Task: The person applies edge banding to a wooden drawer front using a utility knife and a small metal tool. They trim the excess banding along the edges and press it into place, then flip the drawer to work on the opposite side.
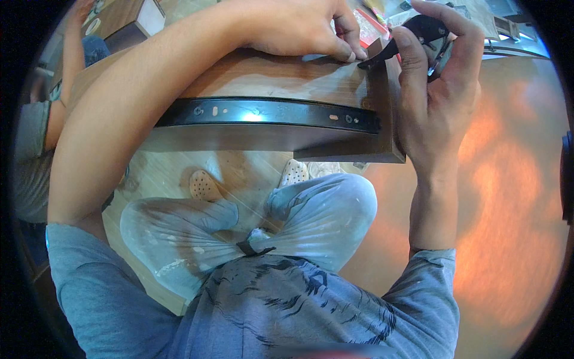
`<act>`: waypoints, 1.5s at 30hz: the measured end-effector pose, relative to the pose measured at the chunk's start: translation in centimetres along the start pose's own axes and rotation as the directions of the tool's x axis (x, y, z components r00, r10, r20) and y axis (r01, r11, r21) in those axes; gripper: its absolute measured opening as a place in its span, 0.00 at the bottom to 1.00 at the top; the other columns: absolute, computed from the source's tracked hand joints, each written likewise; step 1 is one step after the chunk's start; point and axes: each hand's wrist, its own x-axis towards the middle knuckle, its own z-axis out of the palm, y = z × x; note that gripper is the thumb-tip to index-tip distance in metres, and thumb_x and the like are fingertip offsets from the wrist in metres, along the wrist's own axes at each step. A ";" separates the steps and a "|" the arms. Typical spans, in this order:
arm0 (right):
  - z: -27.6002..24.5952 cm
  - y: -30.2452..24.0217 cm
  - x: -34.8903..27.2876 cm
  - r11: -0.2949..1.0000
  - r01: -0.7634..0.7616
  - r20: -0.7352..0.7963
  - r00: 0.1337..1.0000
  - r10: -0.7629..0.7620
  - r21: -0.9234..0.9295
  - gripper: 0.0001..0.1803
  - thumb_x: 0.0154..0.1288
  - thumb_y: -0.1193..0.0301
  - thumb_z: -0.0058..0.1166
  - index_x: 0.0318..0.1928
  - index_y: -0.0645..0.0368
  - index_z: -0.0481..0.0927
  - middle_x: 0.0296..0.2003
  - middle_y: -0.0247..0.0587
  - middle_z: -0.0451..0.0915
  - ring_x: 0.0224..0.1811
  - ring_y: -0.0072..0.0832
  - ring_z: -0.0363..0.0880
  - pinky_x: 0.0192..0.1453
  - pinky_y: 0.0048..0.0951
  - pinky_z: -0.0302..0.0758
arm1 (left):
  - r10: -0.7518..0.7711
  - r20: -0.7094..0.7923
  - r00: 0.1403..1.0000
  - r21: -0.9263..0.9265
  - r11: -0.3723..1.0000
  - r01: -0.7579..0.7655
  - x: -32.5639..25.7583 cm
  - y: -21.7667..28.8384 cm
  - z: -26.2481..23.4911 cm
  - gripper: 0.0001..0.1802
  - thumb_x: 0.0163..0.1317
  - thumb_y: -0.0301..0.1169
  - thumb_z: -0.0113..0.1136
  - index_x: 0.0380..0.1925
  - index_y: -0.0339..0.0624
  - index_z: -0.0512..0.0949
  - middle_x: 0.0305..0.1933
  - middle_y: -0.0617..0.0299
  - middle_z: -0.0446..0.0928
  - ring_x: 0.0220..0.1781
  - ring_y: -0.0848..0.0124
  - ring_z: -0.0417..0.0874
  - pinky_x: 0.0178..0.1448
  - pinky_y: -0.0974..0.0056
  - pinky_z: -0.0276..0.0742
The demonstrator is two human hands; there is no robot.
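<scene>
In front of me is a brown wood-grain drawer box (323, 81) with a black metal drawer slide (269, 113) along its near side. My left hand (299, 30) reaches across its top, thumb and fingers closed together at the panel's edge by the corner; what they pinch, if anything, is hidden. My right hand (439, 84) is wrapped around a black hand tool with metal parts (421, 30), just beyond the drawer's right end panel (385, 113). The tool's narrow curved tip points left and touches or nearly touches the wood beside my left fingertips.
To the right stands a large brown panel or surface (502, 179) with orange glare. A person's arm (72, 66) and sleeve show at the far left, near another wooden box (122, 21). Red and clear packaging (371, 24) lies behind the drawer. My legs and beige clogs (206, 185) are below.
</scene>
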 end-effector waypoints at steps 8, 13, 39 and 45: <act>-0.3 -0.7 -0.3 0.998 -0.006 -0.011 1.000 0.005 -0.067 0.16 0.79 0.77 0.60 0.62 0.62 0.75 0.47 0.39 0.80 0.46 0.22 0.80 0.51 0.25 0.79 | -0.115 -0.040 0.993 -0.324 0.941 0.096 2.3 -1.2 1.1 0.09 0.58 0.33 0.75 0.34 0.39 0.90 0.33 0.59 0.87 0.34 0.69 0.83 0.42 0.63 0.79; -0.8 -1.1 -0.4 0.993 0.021 0.030 0.999 -0.017 -0.119 0.17 0.80 0.77 0.58 0.64 0.62 0.73 0.48 0.39 0.79 0.49 0.22 0.80 0.55 0.26 0.79 | -0.377 0.118 0.919 -0.355 0.848 0.393 3.1 0.2 0.2 0.19 0.53 0.31 0.74 0.46 0.35 0.88 0.45 0.50 0.87 0.39 0.62 0.83 0.45 0.57 0.80; -1.2 -0.8 0.4 0.987 -0.091 0.047 0.995 0.085 0.134 0.18 0.81 0.72 0.60 0.66 0.58 0.73 0.44 0.33 0.81 0.33 0.12 0.71 0.35 0.14 0.67 | -0.345 0.037 0.938 -0.398 0.856 0.330 2.7 -0.3 0.6 0.28 0.53 0.30 0.76 0.55 0.28 0.85 0.62 0.45 0.82 0.57 0.56 0.83 0.57 0.52 0.80; -1.0 -0.9 0.3 0.999 -0.030 0.068 0.997 0.032 -0.027 0.19 0.81 0.72 0.60 0.66 0.57 0.73 0.44 0.32 0.81 0.31 0.12 0.70 0.33 0.15 0.67 | -0.351 0.084 0.933 -0.444 0.825 0.350 2.3 -0.1 0.2 0.26 0.54 0.30 0.76 0.53 0.28 0.85 0.60 0.46 0.82 0.55 0.57 0.83 0.53 0.53 0.81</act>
